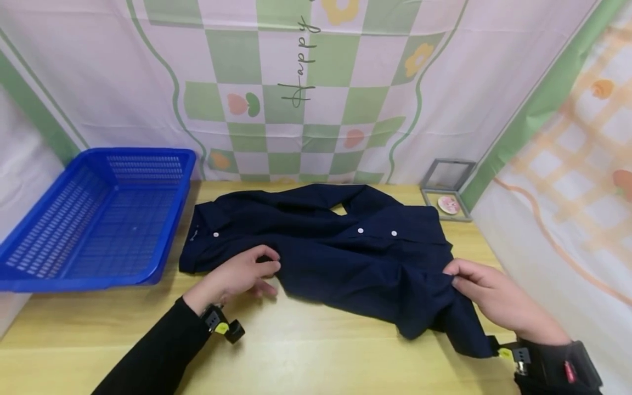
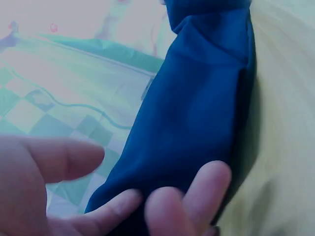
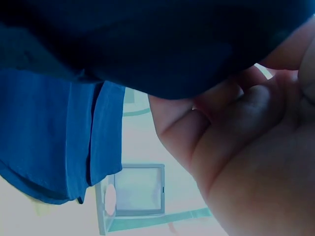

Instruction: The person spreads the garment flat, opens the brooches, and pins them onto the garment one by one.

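Note:
A dark navy shirt (image 1: 316, 263) with white buttons lies lengthwise on the table, its collar end at the left. My right hand (image 1: 486, 291) pinches the shirt's near edge at the right end, and cloth hangs down from that grip. In the right wrist view, dark cloth (image 3: 162, 44) covers the fingertips of the right hand (image 3: 246, 132). At the shirt's near edge, left of the middle, is my left hand (image 1: 244, 274), fingers loosely bent. The left wrist view shows the left hand's fingers (image 2: 167, 211) apart beside the cloth (image 2: 182, 108), with no fabric held between thumb and fingers.
A blue plastic basket (image 1: 133, 219) stands at the left of the wooden table (image 1: 306, 362). At the back right corner sits an opened grey frame-like box (image 1: 446, 192) with a pink round piece (image 1: 448, 205). A patterned curtain (image 1: 296, 66) hangs behind the table.

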`<state>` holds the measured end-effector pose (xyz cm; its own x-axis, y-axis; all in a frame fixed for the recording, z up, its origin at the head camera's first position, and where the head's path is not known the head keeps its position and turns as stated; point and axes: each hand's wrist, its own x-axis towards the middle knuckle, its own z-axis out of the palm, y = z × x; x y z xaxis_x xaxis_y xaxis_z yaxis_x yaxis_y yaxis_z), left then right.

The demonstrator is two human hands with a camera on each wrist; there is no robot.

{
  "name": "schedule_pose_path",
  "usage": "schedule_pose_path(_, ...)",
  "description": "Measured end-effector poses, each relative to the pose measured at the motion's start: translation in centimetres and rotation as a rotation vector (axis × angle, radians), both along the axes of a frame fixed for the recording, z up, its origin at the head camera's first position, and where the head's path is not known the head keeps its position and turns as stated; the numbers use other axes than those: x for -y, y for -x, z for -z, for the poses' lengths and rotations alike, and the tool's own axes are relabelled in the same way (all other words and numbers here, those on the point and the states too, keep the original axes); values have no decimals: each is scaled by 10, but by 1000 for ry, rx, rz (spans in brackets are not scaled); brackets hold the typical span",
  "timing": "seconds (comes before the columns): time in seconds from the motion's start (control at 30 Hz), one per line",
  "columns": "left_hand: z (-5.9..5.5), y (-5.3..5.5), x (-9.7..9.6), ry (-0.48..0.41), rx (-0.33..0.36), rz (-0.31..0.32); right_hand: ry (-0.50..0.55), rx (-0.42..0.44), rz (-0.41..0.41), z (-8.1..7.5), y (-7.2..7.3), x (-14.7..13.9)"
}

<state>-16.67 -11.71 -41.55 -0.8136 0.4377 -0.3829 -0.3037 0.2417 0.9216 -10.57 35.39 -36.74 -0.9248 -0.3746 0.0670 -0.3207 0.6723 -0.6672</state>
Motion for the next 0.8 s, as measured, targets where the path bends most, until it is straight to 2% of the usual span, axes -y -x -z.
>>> schedule_pose_path(0.1,4,1,-3,-149,75,-23,-8,-8,-8,1,0,1)
schedule_pose_path(0.27,11,-2,-10,-393,227,-124,-10,-11,-45,5,0,3)
schedule_pose_path(0.37,13,-5,-15,-479,312,-118,1,2,-58,6,0,6)
schedule_pose_path(0.5,15,-11,-26,-536,407,-78,-14,28,-47,7,-1,8)
schedule_pose_path(0.63,19,-14,-35,-608,432,-134,-30,26,-42,8,-1,9)
schedule_pose_path(0.8,24,-15,-41,-705,409,-298,-44,26,-34,9,-2,10)
